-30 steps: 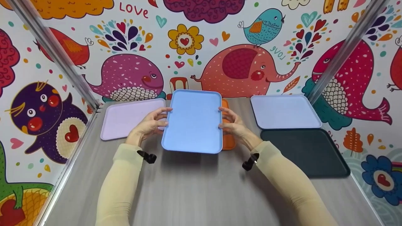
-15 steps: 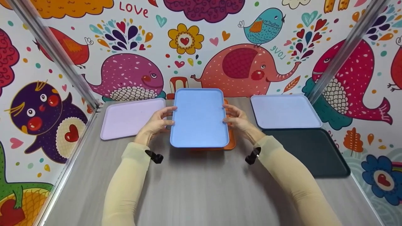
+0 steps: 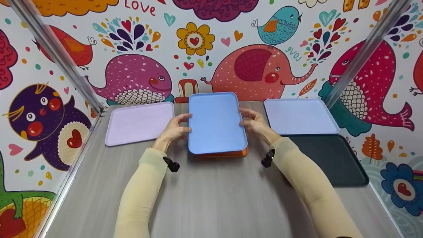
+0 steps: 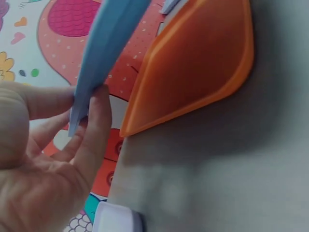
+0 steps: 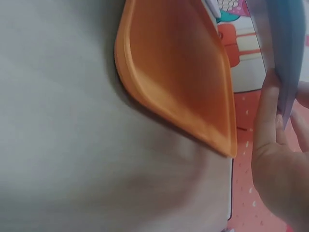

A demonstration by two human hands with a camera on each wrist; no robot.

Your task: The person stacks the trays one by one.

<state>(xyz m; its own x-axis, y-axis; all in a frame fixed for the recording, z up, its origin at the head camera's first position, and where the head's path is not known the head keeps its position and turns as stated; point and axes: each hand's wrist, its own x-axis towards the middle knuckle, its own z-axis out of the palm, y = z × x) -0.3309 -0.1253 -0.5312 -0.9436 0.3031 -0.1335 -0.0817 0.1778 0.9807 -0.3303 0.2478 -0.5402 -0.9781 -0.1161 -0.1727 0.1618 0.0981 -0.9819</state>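
Note:
A blue tray point(image 3: 216, 124) hangs level above an orange tray point(image 3: 228, 154), with a gap between them in both wrist views. My left hand point(image 3: 175, 130) pinches the blue tray's left edge, thumb on top and fingers beneath. On the opposite edge, my right hand point(image 3: 256, 123) grips it the same way. Only the front rim of the orange tray shows in the head view; the blue one hides the rest. From the left wrist, the orange tray point(image 4: 198, 53) lies on the table, its inside bare.
A pale pink tray point(image 3: 140, 123) lies at the back left of the grey table point(image 3: 211, 198). At the right, a lavender tray point(image 3: 300, 116) lies behind a dark green tray point(image 3: 325, 160). A patterned wall and metal posts bound the table.
Both hands have carried the blue tray to the right and slightly back, so it now covers most of the orange tray. The other trays have stayed put.

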